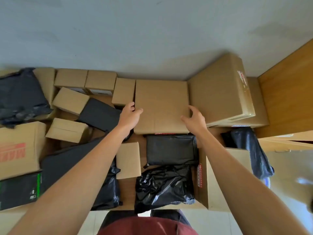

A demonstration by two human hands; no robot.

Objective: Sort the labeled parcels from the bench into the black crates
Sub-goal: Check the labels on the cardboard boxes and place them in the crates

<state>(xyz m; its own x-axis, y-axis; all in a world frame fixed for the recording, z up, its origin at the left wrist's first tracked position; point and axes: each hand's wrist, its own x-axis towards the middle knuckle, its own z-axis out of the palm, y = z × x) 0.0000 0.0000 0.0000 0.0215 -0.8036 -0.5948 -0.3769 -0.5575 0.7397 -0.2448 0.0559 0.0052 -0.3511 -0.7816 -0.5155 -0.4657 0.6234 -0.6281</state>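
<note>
Person: stands at the bench's near edge, red shirt [145, 226] at the bottom of the view, both bare arms stretched forward over the parcels.
Bench: wooden top [144, 145], showing only in gaps between the parcels that crowd it.
Nearest parcels: a crumpled black bag [164, 185] at the near edge between the arms; just beyond it a flat black pack [171, 150]; beside that, a small brown box [128, 160].
Near right: an open-sided carton [225, 175] under the right forearm, with a red printed strip along one edge.
Near left: a dark box with green print [20, 190], and behind it a carton with red lettering [20, 146].
Flat box: a wide, plain cardboard box [161, 106] at mid-bench, lying flat (the parcel both hands are on).
Left hand: [130, 114] grips the flat box's left edge, thumb on the top face, fingers curled down the side.
Right hand: [194, 117] at the box's right edge, thumb on top, fingers curled at the side; whether they press the side I cannot tell.
Far row: several small brown boxes [100, 80] against the wall, left of the flat box.
Far right: a tall carton [221, 92], tilted, just beside the flat box.
Far left: a bulky black bag [20, 95].
Wall: pale grey [152, 31] behind everything.
</note>
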